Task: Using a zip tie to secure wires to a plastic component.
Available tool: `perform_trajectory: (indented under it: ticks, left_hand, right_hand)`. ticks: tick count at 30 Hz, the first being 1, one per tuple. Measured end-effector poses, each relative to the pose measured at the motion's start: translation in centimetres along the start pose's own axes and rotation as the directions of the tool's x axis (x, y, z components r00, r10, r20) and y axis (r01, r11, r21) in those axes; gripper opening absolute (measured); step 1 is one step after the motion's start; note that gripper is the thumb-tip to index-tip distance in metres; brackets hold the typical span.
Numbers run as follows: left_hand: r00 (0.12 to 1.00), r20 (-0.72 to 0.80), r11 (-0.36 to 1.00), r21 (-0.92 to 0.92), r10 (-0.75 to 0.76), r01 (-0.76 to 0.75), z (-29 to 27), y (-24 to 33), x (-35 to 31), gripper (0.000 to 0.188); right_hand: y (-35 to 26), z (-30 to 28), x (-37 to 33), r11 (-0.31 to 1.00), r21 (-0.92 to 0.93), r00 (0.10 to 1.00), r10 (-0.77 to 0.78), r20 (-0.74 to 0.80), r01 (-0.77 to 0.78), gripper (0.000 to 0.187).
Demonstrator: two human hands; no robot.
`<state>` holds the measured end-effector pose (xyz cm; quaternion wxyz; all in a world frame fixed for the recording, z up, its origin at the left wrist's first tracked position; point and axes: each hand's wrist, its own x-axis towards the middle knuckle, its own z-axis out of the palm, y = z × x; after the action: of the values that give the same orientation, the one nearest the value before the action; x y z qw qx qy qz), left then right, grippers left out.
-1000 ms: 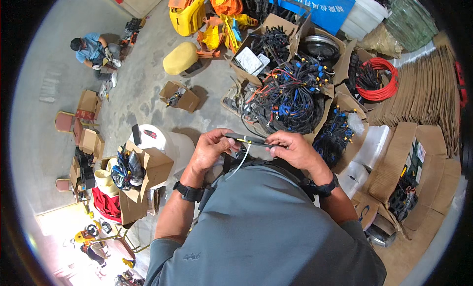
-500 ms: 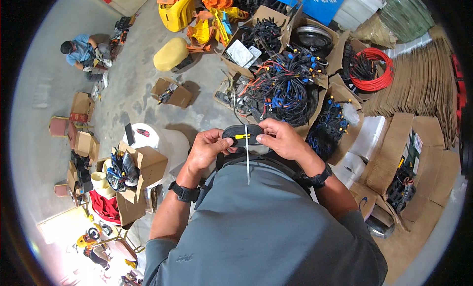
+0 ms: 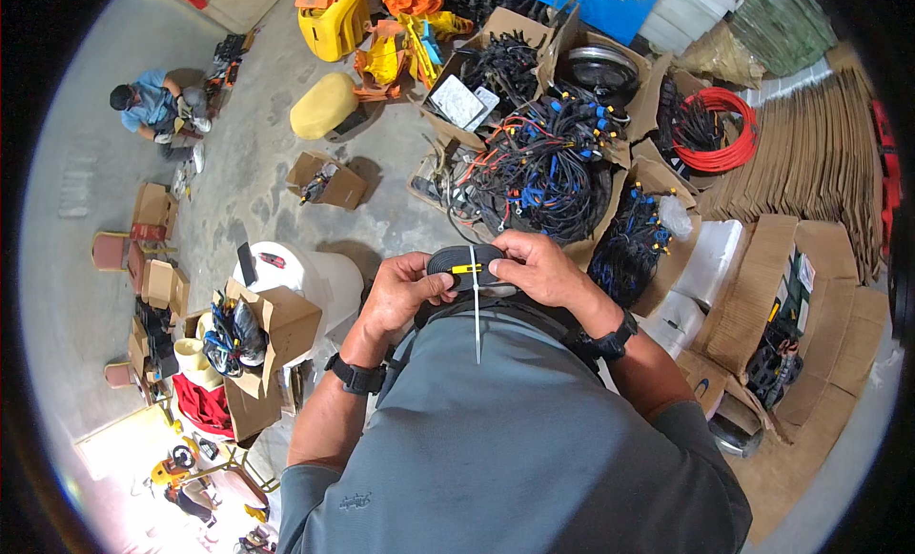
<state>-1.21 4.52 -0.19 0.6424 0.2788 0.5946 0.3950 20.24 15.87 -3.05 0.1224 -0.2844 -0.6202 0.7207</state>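
In front of my waist, both hands hold a tight oval coil (image 3: 440, 262) of flat black band; whether it is strap or cable I cannot tell. A small yellow piece (image 3: 465, 269) lies across its top. Around the coil's middle runs a white zip tie (image 3: 477, 311), its long tail hanging down over my shirt. My left hand (image 3: 402, 292) grips the left end, thumb on top. At the right end my right hand (image 3: 538, 266) pinches the coil between thumb and fingers, close to the tie. The undersides of both grips are hidden.
Ahead on the floor lie a heap of wiring harnesses (image 3: 548, 177) and a small carton (image 3: 329, 180). To the left stand a white drum (image 3: 329, 292) and a carton (image 3: 291, 316) of cables. Flattened cardboard (image 3: 791, 158) is stacked at right. A person (image 3: 157, 106) sits far left.
The view has shifted slightly. Both hands keep their hold on the coil, which has tilted a little, and the zip tie's tail hangs at a slightly different angle.
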Motion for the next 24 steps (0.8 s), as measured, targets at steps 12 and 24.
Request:
perform_trajectory:
  ticks: [12, 24]
  left_hand:
    - [1.0, -0.008, 0.991, 0.128, -0.025, 0.026, 0.2, 1.7, -0.3, 0.01]
    - [1.0, -0.013, 0.997, 0.076, 0.006, -0.005, -0.4, 1.2, 0.1, 0.011]
  right_hand:
    - [-1.7, -0.4, 0.1, 0.991, -0.133, 1.0, 0.007, -0.006, -0.008, 0.013]
    - [0.0, -1.0, 0.5, 0.994, 0.11, 0.997, -0.021, 0.077, 0.013, 0.015]
